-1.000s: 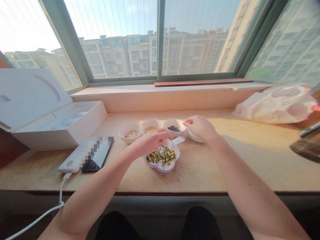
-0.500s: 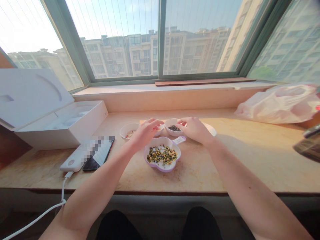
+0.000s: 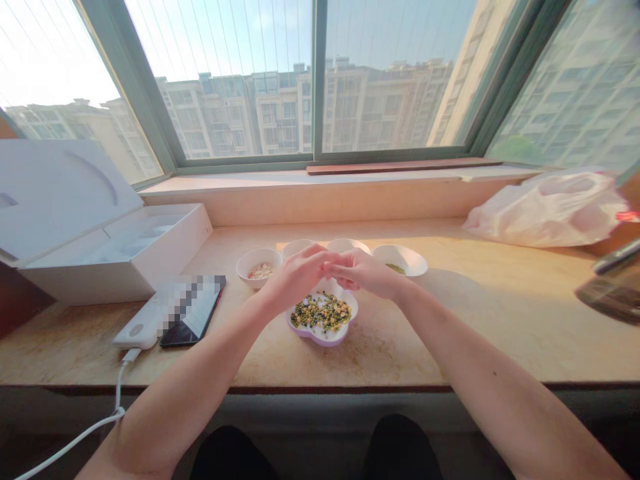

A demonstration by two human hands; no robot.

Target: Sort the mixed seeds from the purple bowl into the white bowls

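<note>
My left hand (image 3: 300, 272) and my right hand (image 3: 364, 272) meet above the far side of a small purple-and-white scalloped dish (image 3: 327, 341). Mixed green, black and yellow beans (image 3: 320, 315) lie spread in the dish; its handle is hidden under my right hand. Fingertips of both hands touch, bent and pressed together, and whatever they may hold is out of sight. Behind them stand several white bowls: a left bowl (image 3: 243, 269) with pale flakes, two partly covered middle bowls (image 3: 299, 244) (image 3: 349, 245), and a right bowl (image 3: 419, 262) with small green beans.
At left are an open white box (image 3: 175, 243), a white power bank (image 3: 137, 330) with a cable (image 3: 119, 380), and a dark phone (image 3: 200, 313). A white plastic bag (image 3: 545, 210) lies at the back right, near a dark glassy object (image 3: 607, 287) at the edge.
My right hand has left the bowl of black beans and moved left and slightly down to meet my left hand over the dish. My left hand has come slightly toward it.
</note>
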